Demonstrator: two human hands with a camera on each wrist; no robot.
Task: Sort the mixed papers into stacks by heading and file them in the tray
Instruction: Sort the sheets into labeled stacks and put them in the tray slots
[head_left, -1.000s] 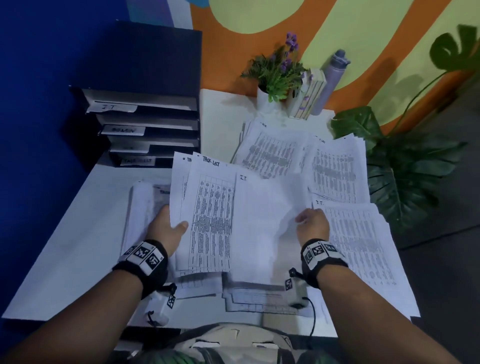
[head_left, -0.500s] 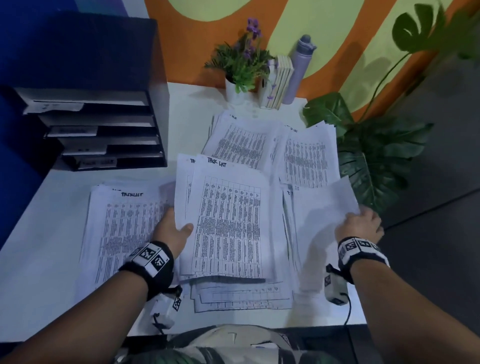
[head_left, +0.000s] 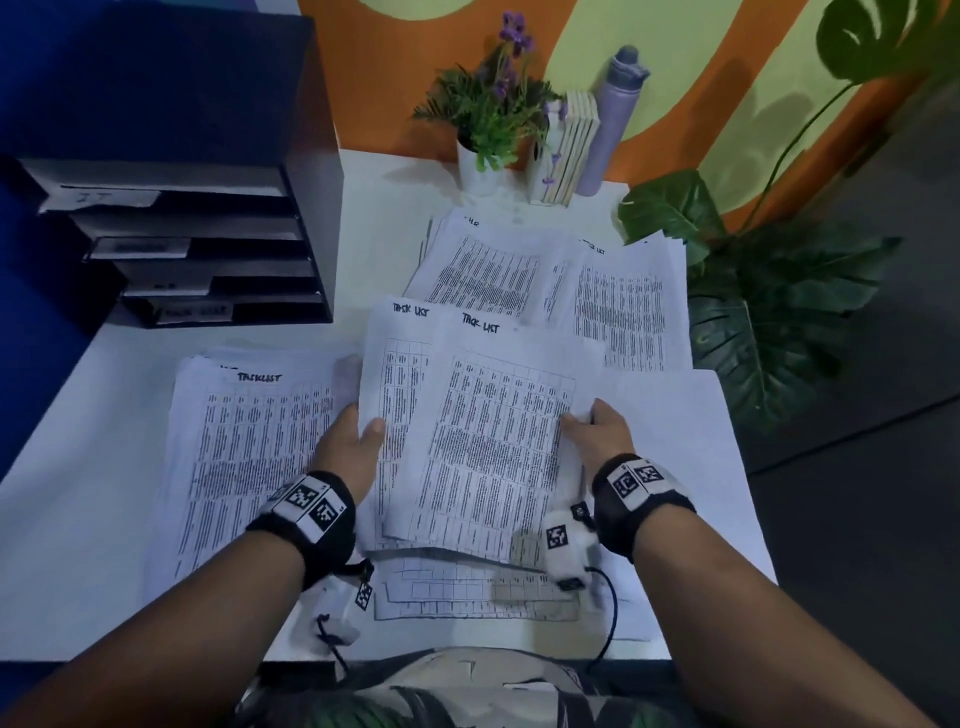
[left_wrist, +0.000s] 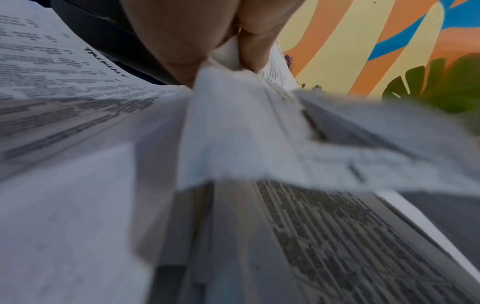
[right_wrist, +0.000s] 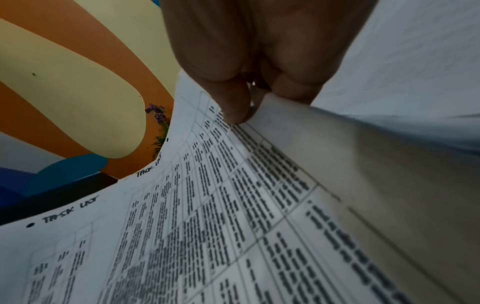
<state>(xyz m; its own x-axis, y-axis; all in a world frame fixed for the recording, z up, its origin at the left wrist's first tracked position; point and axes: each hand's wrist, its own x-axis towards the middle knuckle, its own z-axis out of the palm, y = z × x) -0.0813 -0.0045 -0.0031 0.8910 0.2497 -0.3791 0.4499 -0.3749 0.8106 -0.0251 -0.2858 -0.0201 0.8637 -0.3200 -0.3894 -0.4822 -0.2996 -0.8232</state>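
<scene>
My left hand (head_left: 363, 431) grips the left edge of a fanned bundle of printed sheets (head_left: 488, 441) headed "TASK LIST", held above the white table (head_left: 389, 197). In the left wrist view thumb and fingers (left_wrist: 249, 49) pinch that bundle (left_wrist: 233, 123). At the bundle's right edge my right hand (head_left: 582, 418) pinches the top sheet; the right wrist view shows its fingertips (right_wrist: 233, 107) on the top sheet (right_wrist: 207, 205). A "TASKLIST" stack (head_left: 249, 467) lies at the left. The black tray (head_left: 306, 171) with labelled slots stands at the back left.
Two more printed stacks (head_left: 493, 270) (head_left: 623, 306) lie behind the bundle, and blank-side-up sheets (head_left: 680, 447) lie at the right. More papers (head_left: 478, 592) sit near the front edge. A potted plant (head_left: 488, 124), books and a bottle (head_left: 613, 114) line the wall; big leaves (head_left: 753, 322) overhang the right edge.
My right hand carried a sheet to the right, laid it blank side up there, and came back to the bundle's right edge. The left hand kept hold of the bundle.
</scene>
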